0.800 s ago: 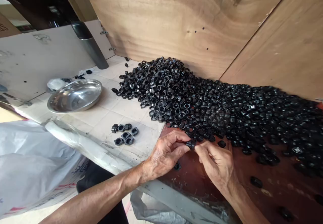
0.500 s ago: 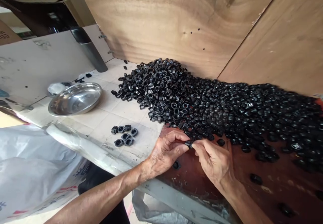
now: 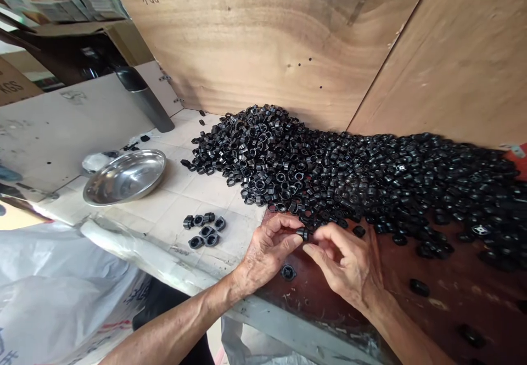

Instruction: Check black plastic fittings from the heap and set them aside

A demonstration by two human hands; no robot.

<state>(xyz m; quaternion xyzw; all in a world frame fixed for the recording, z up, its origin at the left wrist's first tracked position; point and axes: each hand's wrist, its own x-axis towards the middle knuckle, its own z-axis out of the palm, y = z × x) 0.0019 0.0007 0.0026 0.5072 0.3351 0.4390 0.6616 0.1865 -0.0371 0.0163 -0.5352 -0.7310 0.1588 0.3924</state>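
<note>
Over the counter (image 3: 164,203), the left hand (image 3: 263,252) pinches a black plastic piece (image 3: 303,234) between thumb and fingers, before the dark heap (image 3: 263,162). The right hand's (image 3: 348,263) grip is slightly parted beside it; whether it touches, I can't tell. Seemingly mid-handling of one piece, the next move calls for a firm left pinch and precise right fingertips.

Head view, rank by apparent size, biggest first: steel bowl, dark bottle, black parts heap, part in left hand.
1. Black parts heap
2. Steel bowl
3. Dark bottle
4. Part in left hand, partly covered but clearly smallest
</note>
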